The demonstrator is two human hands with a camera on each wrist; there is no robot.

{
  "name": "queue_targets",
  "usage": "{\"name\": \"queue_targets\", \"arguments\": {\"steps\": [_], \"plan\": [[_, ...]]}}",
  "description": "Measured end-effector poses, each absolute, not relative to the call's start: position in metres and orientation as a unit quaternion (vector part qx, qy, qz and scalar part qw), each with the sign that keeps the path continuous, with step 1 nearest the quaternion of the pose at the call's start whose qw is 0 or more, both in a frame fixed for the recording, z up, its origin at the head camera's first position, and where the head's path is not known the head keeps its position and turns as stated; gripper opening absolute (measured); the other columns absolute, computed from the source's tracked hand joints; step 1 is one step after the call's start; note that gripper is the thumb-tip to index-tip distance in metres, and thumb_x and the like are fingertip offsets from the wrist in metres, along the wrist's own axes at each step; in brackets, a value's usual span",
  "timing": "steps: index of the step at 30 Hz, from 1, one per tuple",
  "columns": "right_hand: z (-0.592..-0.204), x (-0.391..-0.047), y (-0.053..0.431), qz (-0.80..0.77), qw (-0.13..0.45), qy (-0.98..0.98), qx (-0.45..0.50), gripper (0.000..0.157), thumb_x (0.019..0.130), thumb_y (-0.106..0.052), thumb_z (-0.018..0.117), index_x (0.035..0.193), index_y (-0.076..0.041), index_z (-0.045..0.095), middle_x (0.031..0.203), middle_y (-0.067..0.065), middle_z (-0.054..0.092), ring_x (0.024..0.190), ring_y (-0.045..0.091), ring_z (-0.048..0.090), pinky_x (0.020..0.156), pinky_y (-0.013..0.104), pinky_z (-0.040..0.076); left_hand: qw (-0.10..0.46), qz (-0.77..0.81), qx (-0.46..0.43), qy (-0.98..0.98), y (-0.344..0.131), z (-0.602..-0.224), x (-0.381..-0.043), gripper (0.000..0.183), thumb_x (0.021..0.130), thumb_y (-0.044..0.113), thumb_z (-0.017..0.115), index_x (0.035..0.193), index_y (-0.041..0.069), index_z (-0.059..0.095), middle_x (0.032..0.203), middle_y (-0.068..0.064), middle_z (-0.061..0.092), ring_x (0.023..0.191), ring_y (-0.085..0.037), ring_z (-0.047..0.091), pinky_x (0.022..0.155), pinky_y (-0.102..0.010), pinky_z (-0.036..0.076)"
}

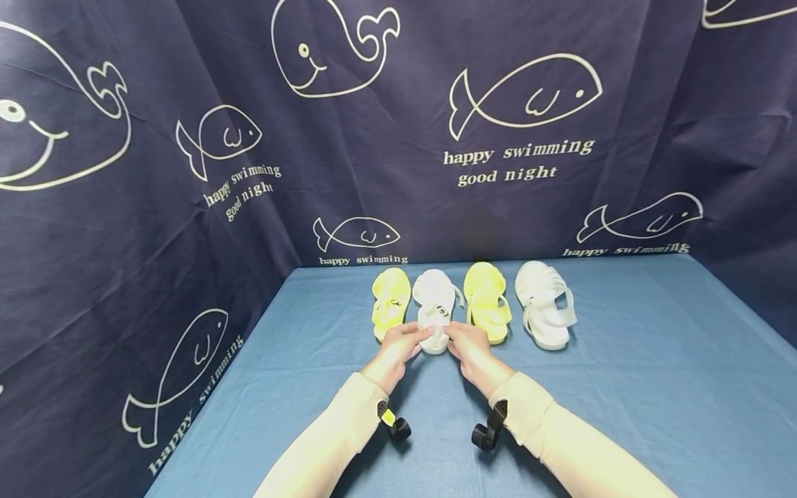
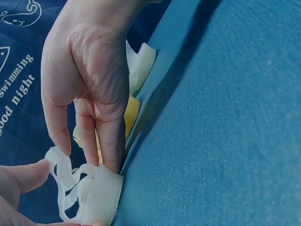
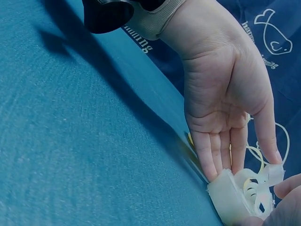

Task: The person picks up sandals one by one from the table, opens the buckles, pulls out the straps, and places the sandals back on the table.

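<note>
A white sandal (image 1: 432, 287) lies toe away from me on the blue cloth, between my two hands. My left hand (image 1: 398, 349) holds its heel end from the left, and my right hand (image 1: 471, 349) holds it from the right. In the left wrist view, the thumbs meet the raised ankle strap (image 2: 63, 162) from both sides, while the right fingertips reach the heel's side near the cloth. The right wrist view shows the left fingers straight against the heel (image 3: 228, 200). Some fingertips are hidden behind the sandal.
A yellow sandal (image 1: 391, 283) lies just left of the held one. Another yellow sandal (image 1: 484, 278) and a second white sandal (image 1: 538, 278) stand to its right in the row. A dark printed curtain (image 1: 423, 200) rises behind the blue-covered table (image 1: 654, 360).
</note>
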State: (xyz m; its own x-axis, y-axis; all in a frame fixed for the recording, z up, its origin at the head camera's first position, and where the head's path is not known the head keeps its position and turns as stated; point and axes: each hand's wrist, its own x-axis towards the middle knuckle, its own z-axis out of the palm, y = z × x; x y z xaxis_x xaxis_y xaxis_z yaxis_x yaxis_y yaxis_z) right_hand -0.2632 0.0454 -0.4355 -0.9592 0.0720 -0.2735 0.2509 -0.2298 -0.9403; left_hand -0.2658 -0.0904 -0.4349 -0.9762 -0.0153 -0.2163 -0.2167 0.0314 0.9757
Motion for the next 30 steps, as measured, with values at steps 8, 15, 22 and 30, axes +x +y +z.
{"name": "queue_targets", "arguments": {"steps": [8, 15, 22, 30], "plan": [[-0.439, -0.267, 0.042, -0.774, 0.057, 0.614, 0.146, 0.048, 0.092, 0.000, 0.054, 0.136, 0.016, 0.042, 0.144, 0.031, 0.041, 0.134, 0.036, 0.042, 0.110, 0.043, 0.039, 0.066, 0.693, -0.090, 0.712, -0.090, -0.441, -0.269, 0.055, 0.086, 0.016, 0.072, 0.129, -0.012, 0.052, 0.133, -0.026, 0.055, 0.124, -0.033, 0.055, 0.107, -0.043, 0.043], [-0.442, -0.269, 0.042, -0.775, 0.049, 0.610, 0.157, 0.046, 0.092, 0.001, 0.053, 0.135, 0.015, 0.044, 0.144, 0.030, 0.043, 0.133, 0.035, 0.044, 0.109, 0.043, 0.040, 0.062, 0.699, -0.088, 0.707, -0.088, -0.443, -0.270, 0.053, 0.086, 0.016, 0.072, 0.128, -0.011, 0.054, 0.132, -0.026, 0.056, 0.123, -0.033, 0.056, 0.108, -0.044, 0.042], [-0.440, -0.273, 0.040, -0.774, 0.044, 0.611, 0.158, 0.047, 0.091, 0.001, 0.052, 0.135, 0.016, 0.044, 0.144, 0.029, 0.042, 0.133, 0.037, 0.043, 0.110, 0.044, 0.040, 0.063, 0.702, -0.095, 0.703, -0.087, -0.443, -0.276, 0.050, 0.086, 0.017, 0.073, 0.125, -0.009, 0.057, 0.128, -0.022, 0.061, 0.121, -0.030, 0.058, 0.109, -0.043, 0.041], [-0.437, -0.279, 0.039, -0.773, 0.036, 0.612, 0.164, 0.046, 0.090, 0.001, 0.051, 0.133, 0.015, 0.047, 0.141, 0.029, 0.046, 0.129, 0.034, 0.046, 0.109, 0.044, 0.040, 0.066, 0.708, -0.086, 0.698, -0.086, -0.439, -0.283, 0.044, 0.087, 0.016, 0.071, 0.122, -0.008, 0.061, 0.123, -0.019, 0.065, 0.118, -0.027, 0.060, 0.109, -0.043, 0.041]]}}
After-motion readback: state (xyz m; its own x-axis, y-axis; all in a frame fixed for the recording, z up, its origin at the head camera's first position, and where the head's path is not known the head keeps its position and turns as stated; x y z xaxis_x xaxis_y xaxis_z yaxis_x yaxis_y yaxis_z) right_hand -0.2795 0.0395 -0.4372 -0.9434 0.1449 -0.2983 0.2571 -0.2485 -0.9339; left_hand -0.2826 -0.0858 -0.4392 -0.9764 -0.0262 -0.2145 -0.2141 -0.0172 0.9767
